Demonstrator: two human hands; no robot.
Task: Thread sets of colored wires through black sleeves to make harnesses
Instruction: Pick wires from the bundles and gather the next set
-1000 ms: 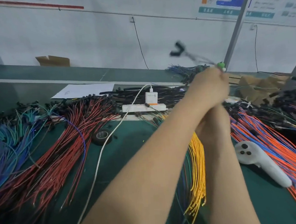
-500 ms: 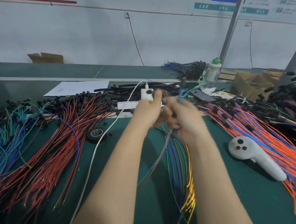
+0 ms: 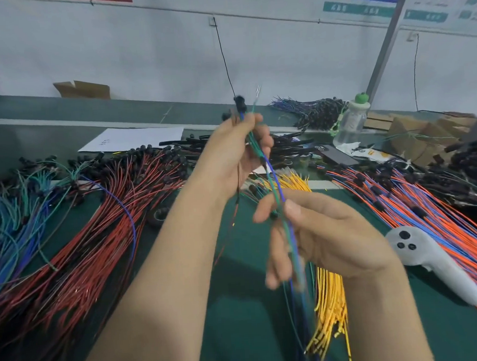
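Observation:
My left hand (image 3: 237, 152) is raised above the green table and grips the upper part of a small set of wires (image 3: 273, 179), blue and green, with a thin dark one hanging below the hand. A small black sleeve (image 3: 238, 103) sticks out above its fingers, beside a bare metal wire tip (image 3: 258, 89). Lower and nearer, my right hand (image 3: 313, 237) pinches the same blue and green wires between thumb and fingers. The wires run taut between both hands and trail down toward the yellow wire bundle (image 3: 327, 308).
Red wires (image 3: 95, 231) and teal-blue wires (image 3: 8, 219) fan over the left of the table (image 3: 246, 333). Orange-blue wires (image 3: 430, 224) cover the right, next to a white controller (image 3: 432, 263). A roll of black tape (image 3: 158, 216), a bottle (image 3: 351, 120), paper (image 3: 134, 138) and cardboard lie farther back.
Both hands came back from the far right and lifted. They have spread apart along the wire set, the left going up, the right drawing down and toward me.

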